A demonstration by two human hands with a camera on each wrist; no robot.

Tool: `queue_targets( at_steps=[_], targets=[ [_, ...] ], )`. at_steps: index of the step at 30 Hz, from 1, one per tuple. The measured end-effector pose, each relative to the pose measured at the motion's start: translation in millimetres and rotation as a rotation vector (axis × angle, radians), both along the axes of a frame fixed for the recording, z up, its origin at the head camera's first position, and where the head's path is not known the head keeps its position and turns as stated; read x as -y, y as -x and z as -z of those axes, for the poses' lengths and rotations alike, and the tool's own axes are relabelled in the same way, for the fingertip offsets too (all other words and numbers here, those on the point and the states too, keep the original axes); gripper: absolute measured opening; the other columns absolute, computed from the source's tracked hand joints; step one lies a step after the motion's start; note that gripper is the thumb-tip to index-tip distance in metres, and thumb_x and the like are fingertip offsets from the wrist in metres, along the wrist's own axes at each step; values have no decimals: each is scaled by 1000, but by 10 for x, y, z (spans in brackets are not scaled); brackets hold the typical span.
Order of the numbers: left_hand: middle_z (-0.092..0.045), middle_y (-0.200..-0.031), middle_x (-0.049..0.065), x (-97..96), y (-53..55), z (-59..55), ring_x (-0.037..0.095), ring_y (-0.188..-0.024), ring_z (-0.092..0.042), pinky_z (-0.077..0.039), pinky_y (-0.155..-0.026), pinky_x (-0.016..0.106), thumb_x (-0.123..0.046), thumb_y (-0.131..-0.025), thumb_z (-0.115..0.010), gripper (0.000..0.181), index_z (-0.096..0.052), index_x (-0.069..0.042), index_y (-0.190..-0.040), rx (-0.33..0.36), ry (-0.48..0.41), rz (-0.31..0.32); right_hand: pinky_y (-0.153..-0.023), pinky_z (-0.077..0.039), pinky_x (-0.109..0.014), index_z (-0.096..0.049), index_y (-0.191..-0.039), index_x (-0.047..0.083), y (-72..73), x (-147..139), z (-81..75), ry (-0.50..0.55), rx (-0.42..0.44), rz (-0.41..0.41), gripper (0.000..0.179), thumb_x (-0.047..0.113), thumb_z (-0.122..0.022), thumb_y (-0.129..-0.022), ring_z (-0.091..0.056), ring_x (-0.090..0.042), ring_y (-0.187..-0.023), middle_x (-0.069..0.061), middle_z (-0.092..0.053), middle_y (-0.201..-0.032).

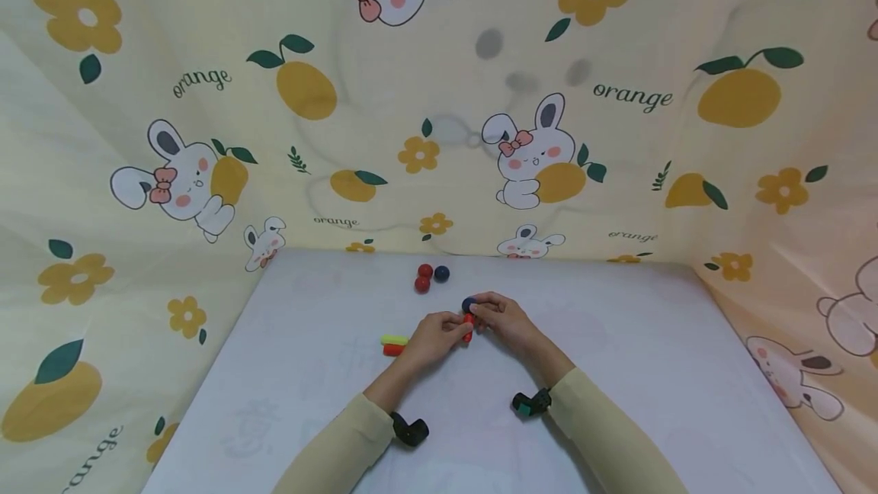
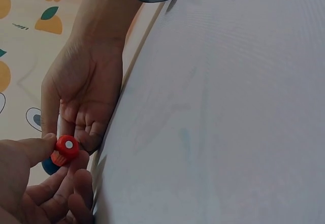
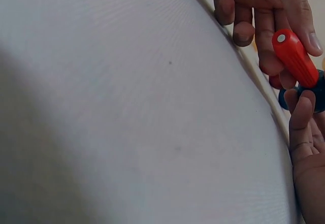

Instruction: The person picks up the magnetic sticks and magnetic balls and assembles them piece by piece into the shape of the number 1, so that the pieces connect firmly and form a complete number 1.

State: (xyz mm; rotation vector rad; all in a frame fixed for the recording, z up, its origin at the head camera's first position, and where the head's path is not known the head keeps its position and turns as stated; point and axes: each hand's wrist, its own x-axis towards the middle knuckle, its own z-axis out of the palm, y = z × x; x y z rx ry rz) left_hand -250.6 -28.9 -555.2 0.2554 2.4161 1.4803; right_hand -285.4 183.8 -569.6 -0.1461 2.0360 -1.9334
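Above the white table, my left hand (image 1: 434, 340) pinches a short red rod (image 1: 468, 337) between thumb and fingers. The rod's end has a small white dot, plain in the left wrist view on the red rod (image 2: 67, 146). My right hand (image 1: 509, 320) holds a dark blue ball (image 1: 468, 303) in its fingertips, at the rod's far end. In the right wrist view the red rod (image 3: 295, 59) meets the blue ball (image 3: 320, 98); whether they are joined or only touching I cannot tell. Fingers partly cover both pieces.
Two red balls (image 1: 423, 278) and another dark blue ball (image 1: 442, 274) lie close together farther back on the table (image 1: 617, 372). Left of my left hand, a yellow-green rod (image 1: 393, 340) lies beside a red one. A printed cloth (image 1: 453, 197) hangs behind and at the sides.
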Motion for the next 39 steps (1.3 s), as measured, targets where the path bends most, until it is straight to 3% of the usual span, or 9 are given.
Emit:
queue_targets(
  at_steps=[4, 9, 17, 28, 39],
  targets=[
    [-80, -103, 2, 5, 3, 0, 14, -87, -71, -60, -89, 38, -40, -105, -70, 43, -74, -4, -129, 8, -8, 2, -79, -55, -24, -62, -138, -2, 1, -1, 5, -1, 10, 7, 36, 17, -68, -108, -66, -17, -87, -5, -76, -107],
    [-77, -96, 0, 23, 3, -11, 15, -83, -68, -57, -82, 34, -41, -106, -70, 44, -74, -5, -130, 11, 1, 5, -81, -56, -24, -63, -139, 1, -6, 12, -1, -15, 28, 23, 36, 19, -68, -108, -66, -18, -90, -7, -76, -110],
    [-76, -99, -3, 115, 29, -91, 13, -88, -66, -58, -86, 37, -35, -106, -69, 32, -77, -8, -121, -104, 91, -25, -79, -55, -24, -64, -140, 3, 2, 18, 5, -19, 42, 33, 38, 22, -69, -107, -67, -19, -88, -8, -77, -115],
    [-71, -95, -2, 300, 209, -213, 15, -85, -64, -58, -80, 33, -30, -105, -72, 18, -76, -15, -113, -186, 202, -141, -82, -55, -25, -64, -141, 6, -9, -12, -20, -41, 53, 15, 42, 30, -70, -107, -68, -20, -90, -9, -76, -118],
    [-70, -99, -3, 450, 399, -246, 17, -88, -63, -56, -83, 35, -34, -104, -74, 19, -71, -17, -113, -194, 235, -237, -82, -55, -24, -65, -143, 8, 8, -19, -1, -22, 69, 20, 45, 31, -73, -105, -67, -20, -89, -9, -76, -120]
  ],
)
